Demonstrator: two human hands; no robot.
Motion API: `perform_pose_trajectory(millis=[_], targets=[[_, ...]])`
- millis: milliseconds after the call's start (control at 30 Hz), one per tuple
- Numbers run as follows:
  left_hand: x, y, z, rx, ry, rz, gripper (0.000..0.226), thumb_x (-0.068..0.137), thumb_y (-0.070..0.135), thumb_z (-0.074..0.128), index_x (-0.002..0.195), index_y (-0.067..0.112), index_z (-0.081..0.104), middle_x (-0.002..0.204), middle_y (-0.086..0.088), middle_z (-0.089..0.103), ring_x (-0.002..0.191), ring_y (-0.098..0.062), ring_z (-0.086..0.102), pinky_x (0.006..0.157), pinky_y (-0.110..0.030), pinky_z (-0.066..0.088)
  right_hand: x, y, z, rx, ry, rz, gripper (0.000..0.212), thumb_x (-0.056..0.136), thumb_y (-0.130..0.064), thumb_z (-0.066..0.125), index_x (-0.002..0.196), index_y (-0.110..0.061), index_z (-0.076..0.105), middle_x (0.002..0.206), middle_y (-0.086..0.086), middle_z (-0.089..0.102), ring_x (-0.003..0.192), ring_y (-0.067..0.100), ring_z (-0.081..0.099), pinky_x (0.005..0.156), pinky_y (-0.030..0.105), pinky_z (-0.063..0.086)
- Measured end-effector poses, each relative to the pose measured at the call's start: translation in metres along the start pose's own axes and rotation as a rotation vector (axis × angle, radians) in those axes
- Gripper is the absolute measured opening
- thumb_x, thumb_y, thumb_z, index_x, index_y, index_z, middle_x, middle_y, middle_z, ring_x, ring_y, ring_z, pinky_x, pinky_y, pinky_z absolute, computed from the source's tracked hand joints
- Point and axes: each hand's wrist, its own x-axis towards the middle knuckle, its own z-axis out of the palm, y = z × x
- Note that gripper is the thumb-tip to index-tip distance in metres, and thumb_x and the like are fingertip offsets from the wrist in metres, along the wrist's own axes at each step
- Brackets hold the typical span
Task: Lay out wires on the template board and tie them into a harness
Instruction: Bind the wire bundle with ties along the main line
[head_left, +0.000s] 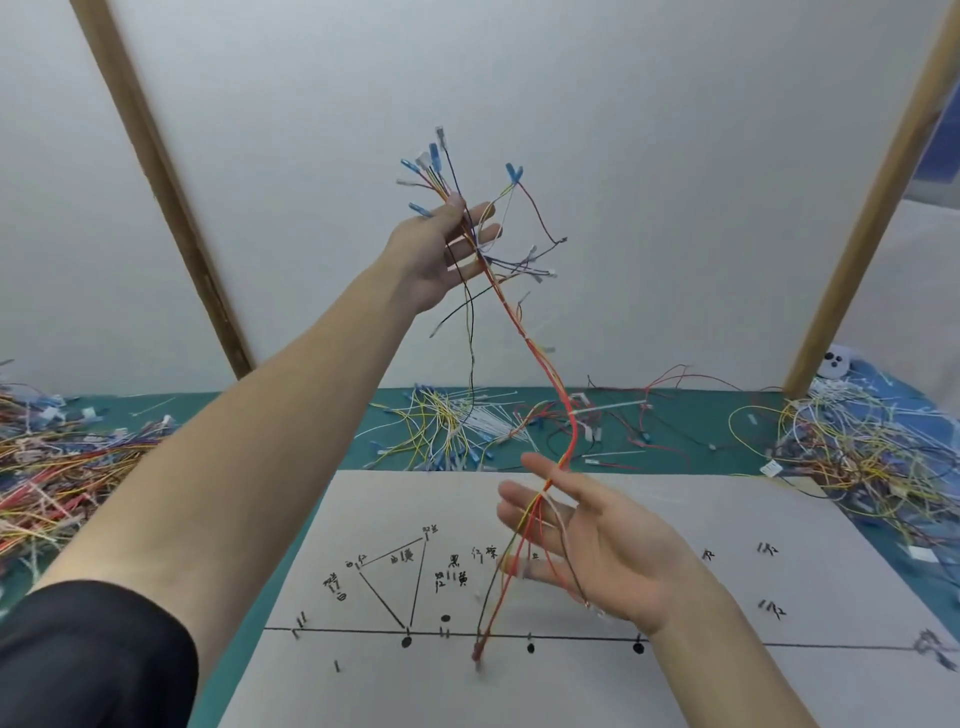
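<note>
Green bench (291, 561) carrying the white template board (649, 519), marked with black lines and dots, at its near edge. Loose wire heaps lie at the left edge (57, 467), far middle (457, 426) and right edge (872, 447). Left hand (441, 254), raised, fingers clamped on the wire harness (524, 332) near its blue terminals. Right hand (592, 540), palm up, fingers apart, harness tail trailing across them above the board.

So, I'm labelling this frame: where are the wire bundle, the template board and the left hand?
wire bundle (540, 358): head view, on its red middle stretch.
template board (727, 514): head view, on a bare part.
left hand (441, 254): head view, on the palm.
</note>
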Motion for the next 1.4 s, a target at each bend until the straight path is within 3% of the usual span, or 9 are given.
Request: perform_pose_trajectory(millis=[100,233,433,567,800,967,1133,1267,1400], targets=[[0.000,-0.004,-0.001,0.012,-0.007,-0.069,0.025,0.106,0.037,0.054,0.103,0.016,0.068,0.109,0.005,0.079,0.101,-0.019,0.077,0.092,-0.049,0.059,-0.007,0.014,-0.004,-0.162,0.051,-0.090,0.027,0.104,-0.023,0.053,0.120,-0.012,0.071,0.118,0.024,0.073,0.098,0.033,0.075,0.084,0.055,0.059],[-0.002,-0.009,0.001,-0.011,-0.029,-0.137,0.019,0.105,0.038,0.054,0.106,0.021,0.062,0.105,0.008,0.079,0.098,-0.028,0.077,0.083,-0.054,0.060,-0.014,0.023,-0.007,-0.253,0.071,-0.165,0.029,0.106,-0.021,0.049,0.108,-0.014,0.077,0.112,0.027,0.073,0.094,0.035,0.074,0.092,0.059,0.056],[-0.002,-0.015,0.005,-0.009,-0.031,-0.132,0.021,0.106,0.037,0.053,0.109,0.019,0.062,0.105,0.002,0.080,0.097,-0.029,0.077,0.079,-0.048,0.062,-0.019,0.019,-0.003,-0.353,0.130,-0.252,0.026,0.107,-0.018,0.048,0.118,-0.007,0.069,0.108,0.026,0.075,0.094,0.034,0.075,0.085,0.050,0.062],[-0.003,-0.015,0.003,0.025,-0.060,-0.126,0.010,0.105,0.022,0.058,0.112,0.015,0.060,0.107,-0.004,0.078,0.099,-0.030,0.077,0.080,-0.048,0.063,-0.021,0.014,-0.001,-0.452,0.157,-0.269,0.026,0.108,-0.017,0.047,0.116,-0.007,0.069,0.105,0.021,0.077,0.095,0.032,0.076,0.077,0.039,0.062],[-0.007,-0.006,-0.003,0.304,-0.031,-0.015,0.016,0.102,0.006,0.059,0.117,0.009,0.061,0.102,-0.008,0.076,0.092,-0.026,0.078,0.074,-0.043,0.063,-0.021,0.019,-0.006,-0.506,0.292,-0.400,0.025,0.106,-0.012,0.051,0.106,-0.011,0.076,0.087,0.018,0.075,0.071,0.025,0.070,0.070,0.038,0.063],[-0.017,0.009,-0.003,-0.096,-0.148,-0.003,0.015,0.107,0.009,0.050,0.117,0.015,0.058,0.117,-0.007,0.075,0.113,-0.027,0.072,0.088,-0.053,0.060,-0.019,0.014,-0.008,-0.393,0.396,-0.568,0.025,0.105,-0.014,0.054,0.102,-0.015,0.079,0.089,0.014,0.074,0.075,0.023,0.070,0.075,0.046,0.065],[-0.041,-0.007,-0.005,-0.659,-0.191,0.002,0.020,0.107,0.006,0.043,0.103,0.017,0.061,0.120,-0.014,0.074,0.120,-0.030,0.068,0.092,-0.058,0.057,-0.022,-0.012,0.013,0.137,-0.008,-0.537,0.025,0.095,-0.018,0.057,0.104,-0.014,0.080,0.113,0.021,0.074,0.101,0.031,0.075,0.084,0.046,0.062],[-0.067,-0.037,-0.013,-0.816,-0.128,0.012,0.027,0.108,0.009,0.039,0.096,0.019,0.061,0.129,-0.007,0.069,0.135,-0.029,0.057,0.106,-0.056,0.045,-0.023,-0.031,0.026,0.270,-0.103,-0.590,0.027,0.093,-0.018,0.055,0.100,-0.017,0.082,0.117,0.017,0.074,0.108,0.030,0.074,0.091,0.046,0.060],[-0.084,-0.058,-0.019,-0.892,-0.071,0.016,0.026,0.109,0.012,0.039,0.099,0.020,0.062,0.118,-0.011,0.075,0.120,-0.028,0.066,0.109,-0.054,0.043,-0.017,-0.038,0.028,0.402,-0.081,-0.568,0.032,0.095,-0.020,0.052,0.093,-0.019,0.084,0.116,0.009,0.076,0.108,0.023,0.074,0.092,0.044,0.060]])
